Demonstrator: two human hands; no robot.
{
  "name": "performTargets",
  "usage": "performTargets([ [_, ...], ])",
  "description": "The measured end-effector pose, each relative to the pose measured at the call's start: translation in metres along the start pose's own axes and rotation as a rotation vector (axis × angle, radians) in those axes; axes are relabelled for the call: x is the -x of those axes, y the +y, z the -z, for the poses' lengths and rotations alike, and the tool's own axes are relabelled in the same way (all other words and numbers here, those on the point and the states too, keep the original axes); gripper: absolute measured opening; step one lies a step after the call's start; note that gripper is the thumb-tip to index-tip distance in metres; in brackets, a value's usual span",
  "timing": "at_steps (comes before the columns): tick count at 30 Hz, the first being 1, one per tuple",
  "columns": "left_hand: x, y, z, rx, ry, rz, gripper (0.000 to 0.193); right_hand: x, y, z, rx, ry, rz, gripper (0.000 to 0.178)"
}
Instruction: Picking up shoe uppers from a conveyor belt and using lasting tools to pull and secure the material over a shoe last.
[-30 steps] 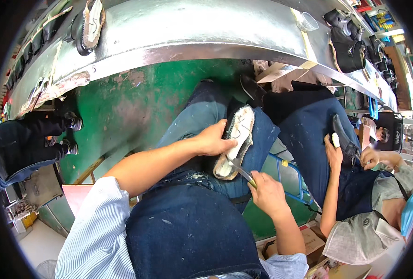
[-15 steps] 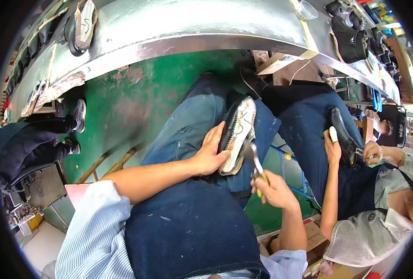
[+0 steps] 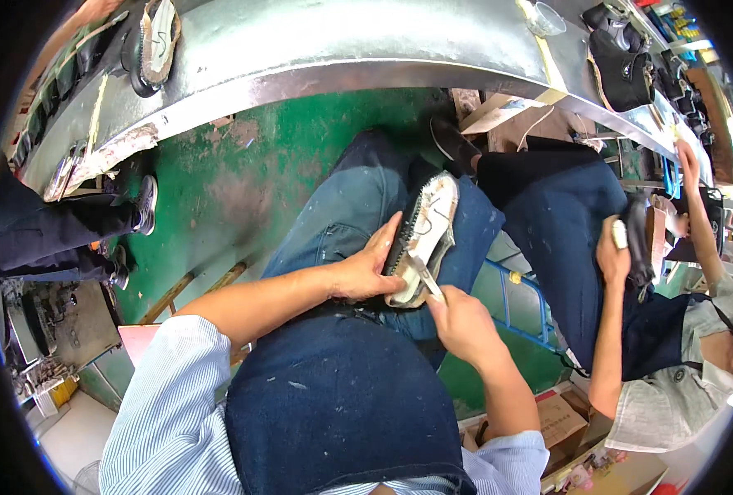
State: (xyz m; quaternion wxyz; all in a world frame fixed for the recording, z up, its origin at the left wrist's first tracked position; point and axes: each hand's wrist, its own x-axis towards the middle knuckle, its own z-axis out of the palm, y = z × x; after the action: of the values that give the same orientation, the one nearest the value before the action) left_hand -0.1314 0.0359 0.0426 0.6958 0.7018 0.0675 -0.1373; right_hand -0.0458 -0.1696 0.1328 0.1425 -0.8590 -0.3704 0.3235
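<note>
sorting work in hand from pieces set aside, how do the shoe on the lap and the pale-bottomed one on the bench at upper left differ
The lap shoe lies on the person's thighs; the bench shoe rests on the metal bench.
The left hand grips the lap shoe and the right hand brings a tool to it; no hand touches the bench shoe.
Both have pale bottoms facing up.

Upturned black shoe, pale underside showing, with a slim metal tool
The shoe lies lengthwise over a denim-clad thigh, a wavy dark line on its underside; the tool slants over its near half.
</note>
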Motion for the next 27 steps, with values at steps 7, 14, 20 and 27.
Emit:
performTargets([
  [7,-0.003,0.01,-0.004,-0.172,0.015,0.045,0.113,0.007,0.02,-0.005,-0.223,0.092,0.034,0.026],
  [14,-0.051,0.026,0.0,0.127,0.213,-0.033,0.058,-0.003,0.044,0.045,-1.012,-0.263,-0.21,0.03],
  [20,-0.065,0.027,-0.009,0.256,0.292,-0.031,0.049,-0.033,0.052,0.066,-1.304,-0.51,-0.235,0.042],
  [27,-0.072,0.027,-0.01,0.384,0.366,0.033,0.043,-0.041,0.039,0.041,-1.242,-0.377,-0.264,0.028],
])
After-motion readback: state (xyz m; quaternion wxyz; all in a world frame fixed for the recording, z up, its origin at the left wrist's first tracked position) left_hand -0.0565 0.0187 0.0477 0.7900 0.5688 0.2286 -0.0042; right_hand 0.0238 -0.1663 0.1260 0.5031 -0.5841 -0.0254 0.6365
